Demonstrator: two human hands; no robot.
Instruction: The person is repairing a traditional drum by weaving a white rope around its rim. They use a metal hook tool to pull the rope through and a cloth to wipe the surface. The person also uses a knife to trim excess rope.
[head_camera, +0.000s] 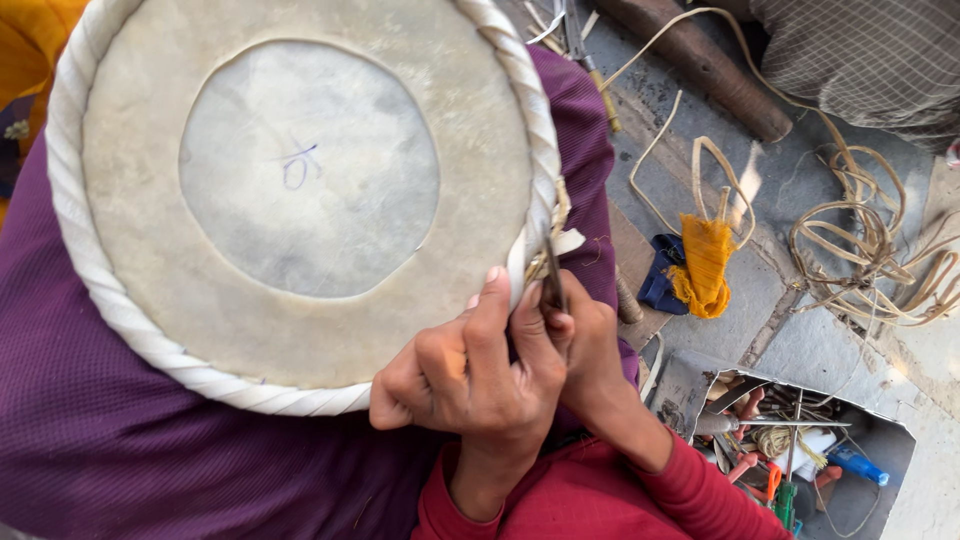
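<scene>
Drum (300, 190), round and pale, fills the upper left of the head view, lying on purple cloth (120, 440) over the person's lap. Its skin has a lighter inner circle with a small blue ink mark, and a white twisted rope rim (95, 270) runs around the edge. Stone floor (760, 300) spreads from 1 to 4 o'clock of the drum. On it lie a tangle of tan straps (870, 260) at 3 o'clock, a dark wooden post (710, 65) at 1 o'clock, a yellow cloth bundle (705, 265) beside a dark blue rag (658, 280), and an open box of tools (800, 450) at 4 o'clock.

The left hand (465, 375) sits at 5 o'clock of the drum, fingers (490, 320) curled closed, the thumb pressing up against the rope rim. The right hand (590, 345) lies just behind it, touching it, fingers pinched tight on a thin dark metal tool (551, 275) that stands upright with its tip in the lacing at the rim. Both sleeves (600, 495) are red. What the left fingers grip beneath the rim, I cannot tell.
</scene>
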